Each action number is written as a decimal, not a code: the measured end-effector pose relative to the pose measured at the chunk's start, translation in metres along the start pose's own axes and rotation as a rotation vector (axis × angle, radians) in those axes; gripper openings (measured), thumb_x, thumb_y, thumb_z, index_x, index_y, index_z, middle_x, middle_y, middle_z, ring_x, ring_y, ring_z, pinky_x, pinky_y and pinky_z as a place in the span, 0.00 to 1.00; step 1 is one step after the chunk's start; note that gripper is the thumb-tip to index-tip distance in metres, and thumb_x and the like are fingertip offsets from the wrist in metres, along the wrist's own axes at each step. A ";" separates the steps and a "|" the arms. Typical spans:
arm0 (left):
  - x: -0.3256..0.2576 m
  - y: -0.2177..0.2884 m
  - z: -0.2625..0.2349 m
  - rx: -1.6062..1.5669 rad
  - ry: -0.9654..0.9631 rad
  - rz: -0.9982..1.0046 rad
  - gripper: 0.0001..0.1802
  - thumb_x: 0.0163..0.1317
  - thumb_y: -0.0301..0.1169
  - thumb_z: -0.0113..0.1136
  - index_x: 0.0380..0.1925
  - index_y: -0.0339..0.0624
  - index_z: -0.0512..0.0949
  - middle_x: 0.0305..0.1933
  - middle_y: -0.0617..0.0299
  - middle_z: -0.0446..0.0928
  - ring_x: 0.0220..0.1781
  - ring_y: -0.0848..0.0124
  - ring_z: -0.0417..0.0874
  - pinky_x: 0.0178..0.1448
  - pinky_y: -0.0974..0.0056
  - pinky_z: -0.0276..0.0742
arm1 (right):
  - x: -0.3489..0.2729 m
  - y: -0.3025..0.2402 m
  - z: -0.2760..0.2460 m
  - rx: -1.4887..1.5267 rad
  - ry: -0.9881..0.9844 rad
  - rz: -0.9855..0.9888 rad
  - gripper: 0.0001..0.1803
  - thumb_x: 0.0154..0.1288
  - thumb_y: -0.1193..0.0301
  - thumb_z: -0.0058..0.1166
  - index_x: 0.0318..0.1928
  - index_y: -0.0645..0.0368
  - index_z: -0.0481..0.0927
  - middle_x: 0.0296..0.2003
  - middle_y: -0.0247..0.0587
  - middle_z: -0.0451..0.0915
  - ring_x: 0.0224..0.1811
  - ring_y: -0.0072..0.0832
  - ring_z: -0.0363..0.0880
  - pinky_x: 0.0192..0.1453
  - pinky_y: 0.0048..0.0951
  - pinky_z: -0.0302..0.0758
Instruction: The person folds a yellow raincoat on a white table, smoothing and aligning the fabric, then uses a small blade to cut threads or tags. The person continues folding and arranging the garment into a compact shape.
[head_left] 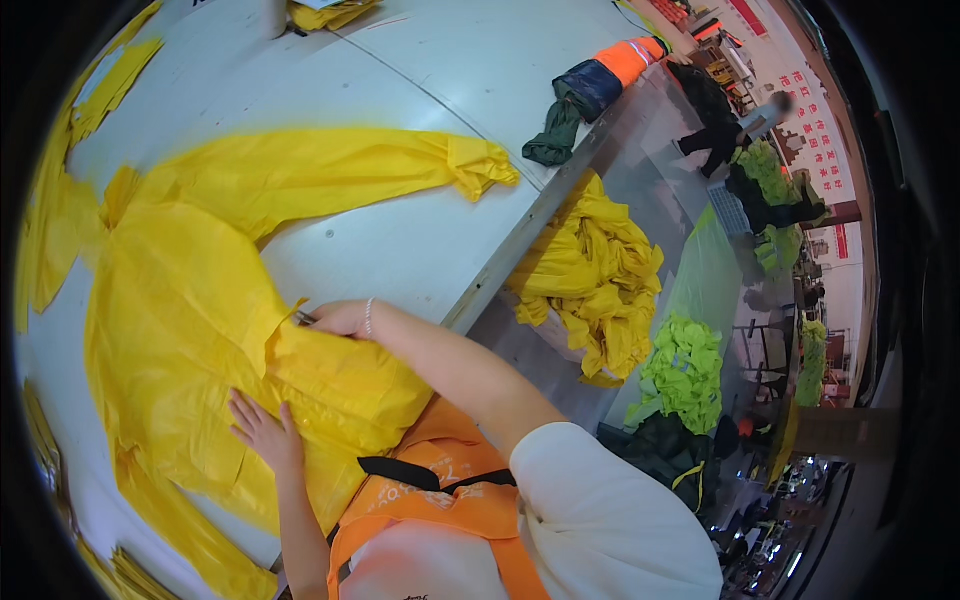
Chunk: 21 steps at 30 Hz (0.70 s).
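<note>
Two bare hands of yours work well apart on one yellow garment [185, 290], which lies spread over the pale, smooth table [385, 265] in front of you. Your left hand [262, 435] rests flat on it, palm down, fingers extended and thumb held away. Your right hand [340, 318], with a beaded bracelet [369, 318] at the wrist, is curled in by a raised fold; a small greyish object [303, 318] shows at its fingertips, but you cannot tell from this view how firmly it is gripped.

The material looks thin and slightly glossy, creasing softly across the body. One long sleeve [330, 178] stretches rightward to a gathered, ruffled cuff [480, 168]; a second sleeve [190, 525] slants toward the lower edge. Beyond the table's right edge sits a crumpled yellow heap [590, 275], and your orange apron [430, 515] is just beside the garment.
</note>
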<state>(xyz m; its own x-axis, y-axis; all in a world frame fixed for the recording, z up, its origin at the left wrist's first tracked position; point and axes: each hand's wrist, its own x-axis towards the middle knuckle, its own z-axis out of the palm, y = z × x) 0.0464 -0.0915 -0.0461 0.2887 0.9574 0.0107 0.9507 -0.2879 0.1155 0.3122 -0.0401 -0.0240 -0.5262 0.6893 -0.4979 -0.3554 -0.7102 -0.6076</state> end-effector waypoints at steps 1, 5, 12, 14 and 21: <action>0.000 0.000 0.000 0.003 0.010 0.002 0.39 0.65 0.49 0.41 0.68 0.33 0.47 0.75 0.57 0.40 0.76 0.58 0.39 0.73 0.45 0.35 | 0.004 0.002 0.000 -0.012 0.018 0.009 0.22 0.61 0.63 0.58 0.51 0.65 0.74 0.44 0.38 0.79 0.43 0.23 0.76 0.47 0.27 0.74; -0.005 -0.015 0.002 0.053 0.018 -0.006 0.39 0.66 0.49 0.38 0.68 0.34 0.47 0.75 0.57 0.41 0.76 0.58 0.40 0.72 0.44 0.37 | -0.005 -0.014 -0.013 -0.180 0.260 -0.088 0.20 0.58 0.67 0.60 0.47 0.67 0.76 0.42 0.40 0.80 0.40 0.25 0.76 0.45 0.28 0.75; -0.009 -0.036 0.007 -0.039 -0.013 -0.084 0.40 0.60 0.42 0.54 0.69 0.46 0.49 0.74 0.52 0.43 0.76 0.55 0.41 0.71 0.40 0.37 | -0.043 -0.047 -0.089 -0.884 1.078 -0.292 0.17 0.38 0.70 0.67 0.27 0.59 0.71 0.24 0.41 0.74 0.29 0.32 0.74 0.36 0.33 0.73; 0.005 -0.029 0.007 -0.027 -0.040 -0.108 0.41 0.59 0.44 0.55 0.69 0.49 0.49 0.74 0.53 0.44 0.75 0.56 0.42 0.71 0.40 0.37 | -0.039 -0.031 -0.105 -0.972 1.159 -0.439 0.20 0.40 0.71 0.67 0.35 0.60 0.72 0.28 0.42 0.75 0.32 0.33 0.75 0.39 0.34 0.73; 0.007 -0.013 -0.049 -0.215 0.069 -0.240 0.44 0.52 0.38 0.63 0.67 0.46 0.53 0.71 0.52 0.52 0.73 0.55 0.50 0.70 0.41 0.43 | -0.056 -0.052 -0.082 -1.073 0.971 -0.408 0.18 0.46 0.74 0.65 0.39 0.62 0.75 0.35 0.42 0.78 0.32 0.33 0.78 0.38 0.31 0.75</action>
<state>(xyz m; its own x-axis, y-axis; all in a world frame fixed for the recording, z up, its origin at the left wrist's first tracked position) 0.0303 -0.0797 0.0008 0.0443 0.9987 0.0243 0.9426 -0.0499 0.3303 0.4234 -0.0299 -0.0150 0.3216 0.9377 -0.1313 0.5978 -0.3086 -0.7398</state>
